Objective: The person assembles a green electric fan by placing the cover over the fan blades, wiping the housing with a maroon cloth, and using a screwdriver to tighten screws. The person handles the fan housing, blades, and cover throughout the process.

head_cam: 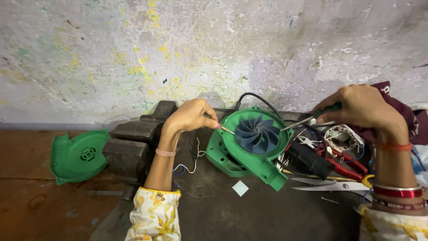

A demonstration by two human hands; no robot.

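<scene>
A green blower housing (232, 154) with a dark blue fan wheel (257, 134) lies on the dark work mat. My left hand (191, 115) pinches a small brass-tipped piece (226, 130) at the housing's left rim. My right hand (362, 107) grips a screwdriver (299, 122) with a green handle; its metal tip reaches the housing's right rim. A black cable (260, 100) runs out behind the housing.
A detached green cover (78, 156) lies at the left on the wooden bench. A black metal vise (133, 145) sits by my left forearm. Pliers with red handles (345, 163), scissors (327, 184), a coil part (341, 136), loose wires (189, 163) and a white square (240, 188) lie around.
</scene>
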